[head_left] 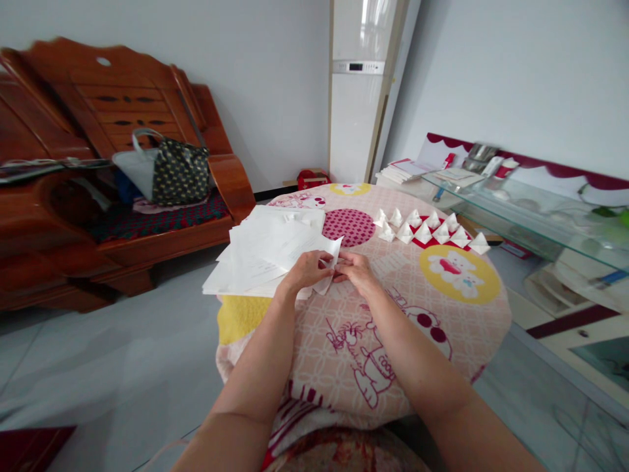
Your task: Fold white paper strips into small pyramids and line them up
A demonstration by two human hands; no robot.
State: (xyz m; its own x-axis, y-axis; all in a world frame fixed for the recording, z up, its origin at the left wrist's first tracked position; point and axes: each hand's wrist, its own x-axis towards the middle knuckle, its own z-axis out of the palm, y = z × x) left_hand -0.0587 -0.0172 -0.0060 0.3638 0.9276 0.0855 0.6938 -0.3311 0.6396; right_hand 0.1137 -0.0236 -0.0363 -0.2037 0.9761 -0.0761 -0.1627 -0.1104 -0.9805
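On the cloth-covered table point(319, 341), two rows of folded papers point(423, 234) are set out, while beside the unfolded paper pile point(260, 246) a sheet point(336, 247), seemingly unfinished, is pinched by left hand point(309, 269) and right hand point(358, 270).

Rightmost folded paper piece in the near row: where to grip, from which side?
I'd pinch the folded paper piece lightly by its sloping sides, just below the peak, coming from above and the right. It stands point-up and narrows to the top, and it ends the row, with a neighboring piece close on its left. The right hand is nearer.
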